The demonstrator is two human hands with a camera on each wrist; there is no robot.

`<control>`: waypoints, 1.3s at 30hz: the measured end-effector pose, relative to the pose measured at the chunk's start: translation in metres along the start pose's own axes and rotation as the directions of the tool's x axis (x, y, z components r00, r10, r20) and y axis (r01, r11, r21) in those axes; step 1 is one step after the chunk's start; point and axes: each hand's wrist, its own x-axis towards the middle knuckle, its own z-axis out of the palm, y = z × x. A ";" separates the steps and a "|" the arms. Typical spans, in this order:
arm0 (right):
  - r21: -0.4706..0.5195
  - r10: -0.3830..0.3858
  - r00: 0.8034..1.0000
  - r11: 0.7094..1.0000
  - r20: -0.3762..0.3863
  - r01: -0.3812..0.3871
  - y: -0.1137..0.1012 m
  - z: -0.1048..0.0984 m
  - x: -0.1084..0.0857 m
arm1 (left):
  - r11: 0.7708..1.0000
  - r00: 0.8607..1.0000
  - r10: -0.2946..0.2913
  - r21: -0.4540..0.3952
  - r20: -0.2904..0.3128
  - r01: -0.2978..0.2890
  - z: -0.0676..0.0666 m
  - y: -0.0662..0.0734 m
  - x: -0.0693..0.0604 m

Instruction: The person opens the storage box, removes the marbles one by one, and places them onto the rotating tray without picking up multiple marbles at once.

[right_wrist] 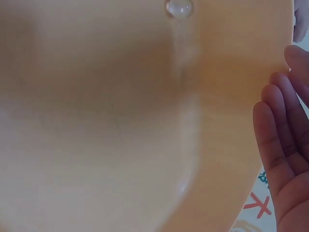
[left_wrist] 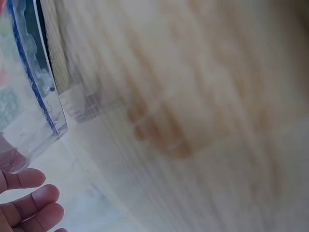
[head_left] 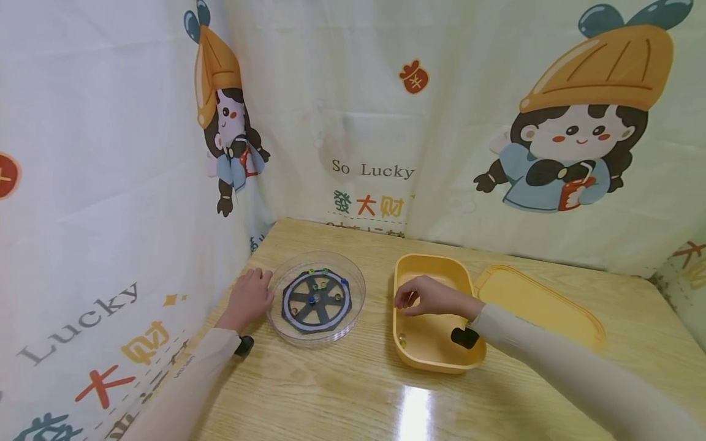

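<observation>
My left hand (head_left: 250,297) lies against the left side of a round clear plastic dish (head_left: 355,306). In the left wrist view its bent fingers (left_wrist: 36,205) are close by the dish's lower corner. Inside the dish sits a dark wheel-shaped piece (head_left: 317,327) with a pale ring and several small glass marbles (head_left: 344,282) on it. My right hand (head_left: 425,296) hovers over the left wall of an orange box (head_left: 436,263), fingers loosely bent, nothing visible between them. Two marbles (head_left: 402,340) lie in the box's near left corner; the right wrist view shows a clear marble (right_wrist: 179,8).
A yellow-orange lid (head_left: 540,306) lies flat to the right of the box, partly behind the right forearm. Printed cloth (head_left: 342,110) hangs behind and to the left of the wooden table (head_left: 331,392).
</observation>
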 end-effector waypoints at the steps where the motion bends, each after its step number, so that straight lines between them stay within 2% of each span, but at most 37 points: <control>1: 0.006 -0.004 1.000 1.000 -0.008 0.004 0.001 0.000 -0.001 | 1.000 1.000 0.000 -0.001 -0.002 0.000 0.000 0.000 0.000; 5: 0.010 -0.005 1.000 1.000 -0.017 0.006 0.006 0.003 -0.003 | 1.000 1.000 0.002 -0.007 -0.010 -0.003 -0.001 0.000 0.000; 11: 0.024 0.005 1.000 1.000 0.018 -0.006 0.013 0.009 -0.006 | 1.000 1.000 0.002 -0.016 -0.005 -0.002 -0.001 0.000 -0.001; 19: 0.061 -0.043 0.997 0.997 0.062 0.039 0.019 0.024 -0.007 | 1.000 1.000 0.000 -0.020 0.001 0.000 -0.002 0.001 0.000; 23: 0.085 -0.043 0.996 0.996 0.082 0.036 0.023 0.031 -0.007 | 1.000 1.000 -0.001 -0.020 0.005 0.001 -0.003 0.002 0.000; 31: 0.097 -0.046 0.992 0.995 0.119 0.034 0.027 0.038 -0.006 | 1.000 1.000 -0.006 -0.017 0.019 0.007 -0.003 0.003 0.000; 39: 0.077 -0.034 0.992 0.997 0.118 0.025 0.031 0.041 -0.005 | 1.000 1.000 -0.005 -0.028 -0.001 0.004 -0.001 0.002 0.000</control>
